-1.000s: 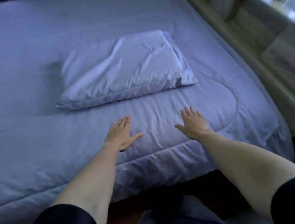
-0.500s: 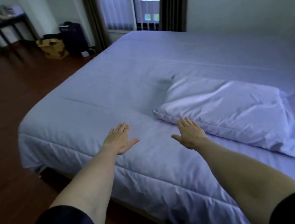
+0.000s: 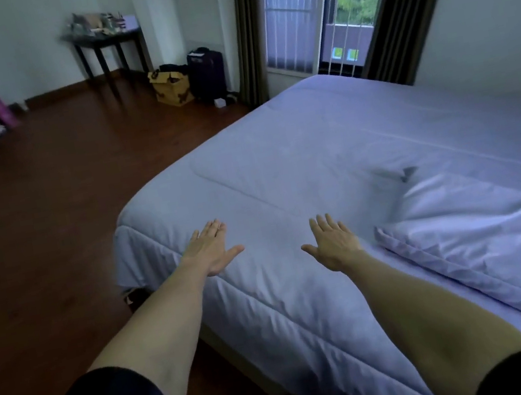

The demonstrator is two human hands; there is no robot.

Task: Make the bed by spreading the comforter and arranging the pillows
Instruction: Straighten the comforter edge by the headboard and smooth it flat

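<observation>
**Both palms flat over the spread comforter**

Far to the left of the hands, across the dark wooden floor (image 3: 47, 217), a small black table (image 3: 107, 46) stood against the wall, with a cardboard box (image 3: 171, 89) and a dark suitcase (image 3: 206, 72) nearer the window (image 3: 316, 6).

The left hand (image 3: 211, 249) was stretched out with fingers straight and together, thumb splayed, holding nothing. It lay over the comforter (image 3: 298, 162) near the bed's side edge; whether the palm pressed the cloth or hovered just above could not be told. This flat posture suited smoothing fabric rather than pulling it.

Just to its right, with a bare strip of comforter between them, the right hand (image 3: 333, 243) was likewise extended, fingers slightly fanned and gripping nothing.

Right of that hand, near but apart from it, the pillow (image 3: 488, 233) rested on top of the comforter, somewhat rumpled. The comforter itself looked already spread across the mattress, its hem hanging over the side below the left wrist, so arranging the pillow seemed the likelier remaining work.
</observation>
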